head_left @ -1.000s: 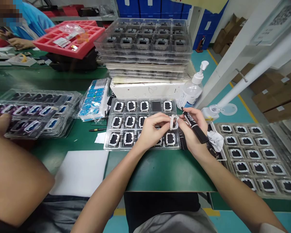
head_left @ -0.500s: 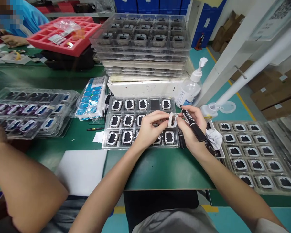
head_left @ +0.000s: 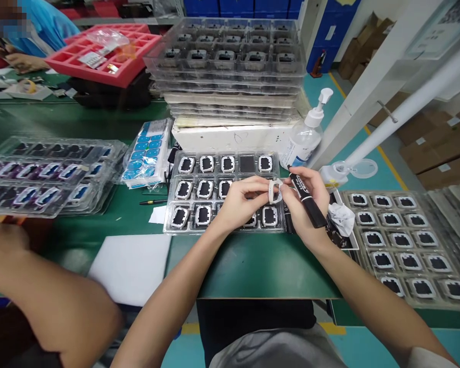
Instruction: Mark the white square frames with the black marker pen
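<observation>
Over the tray (head_left: 247, 164), left hand (head_left: 238, 204) and right hand (head_left: 301, 213), with marker (head_left: 312, 207), pinch a partly-hidden frame (head_left: 271, 192).

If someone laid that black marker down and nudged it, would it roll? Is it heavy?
The marker would probably roll, as its barrel looks round. It's likely light for its size: the right hand carries it while also busy at the white frame. It seems stiff too, lying straight across that hand.
</observation>
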The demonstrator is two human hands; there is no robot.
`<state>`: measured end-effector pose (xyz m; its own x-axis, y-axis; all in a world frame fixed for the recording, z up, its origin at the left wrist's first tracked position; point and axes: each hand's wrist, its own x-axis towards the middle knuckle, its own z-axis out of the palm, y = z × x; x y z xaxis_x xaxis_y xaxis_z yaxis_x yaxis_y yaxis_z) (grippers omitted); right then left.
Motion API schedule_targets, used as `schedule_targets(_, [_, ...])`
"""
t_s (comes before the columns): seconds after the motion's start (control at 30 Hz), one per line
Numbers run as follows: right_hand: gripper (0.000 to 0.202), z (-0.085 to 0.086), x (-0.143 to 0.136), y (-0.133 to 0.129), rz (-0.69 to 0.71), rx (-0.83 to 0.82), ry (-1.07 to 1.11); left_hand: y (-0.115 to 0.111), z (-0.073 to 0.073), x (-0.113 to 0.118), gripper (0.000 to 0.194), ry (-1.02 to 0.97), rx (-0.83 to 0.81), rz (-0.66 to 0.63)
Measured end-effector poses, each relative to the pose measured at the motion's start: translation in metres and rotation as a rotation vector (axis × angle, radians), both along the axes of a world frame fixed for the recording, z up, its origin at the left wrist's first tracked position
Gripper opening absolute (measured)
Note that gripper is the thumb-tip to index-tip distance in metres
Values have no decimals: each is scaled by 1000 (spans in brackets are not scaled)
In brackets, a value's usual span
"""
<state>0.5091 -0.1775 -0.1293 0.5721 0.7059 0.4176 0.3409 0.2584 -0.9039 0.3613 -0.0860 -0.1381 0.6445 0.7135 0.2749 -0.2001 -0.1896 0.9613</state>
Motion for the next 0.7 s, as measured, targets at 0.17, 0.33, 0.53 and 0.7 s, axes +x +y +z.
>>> schedule_targets(0.17, [30, 3, -3, -1, -28, -2, -17, 1, 3, -2, 14, -29, -71, 3])
schedule_targets(0.33, [31, 1, -2, 0, -34, 10, 13, 0, 6, -1, 12, -80, -113, -11])
schedule_targets(0.53, [33, -3, 0, 1, -63, 50, -31, -5, 8, -1, 25, -94, -209, -56])
schedule_targets(0.7, [35, -5, 2, 2, -84, 66, -65, -8, 3, 4, 39, -84, -285, -52])
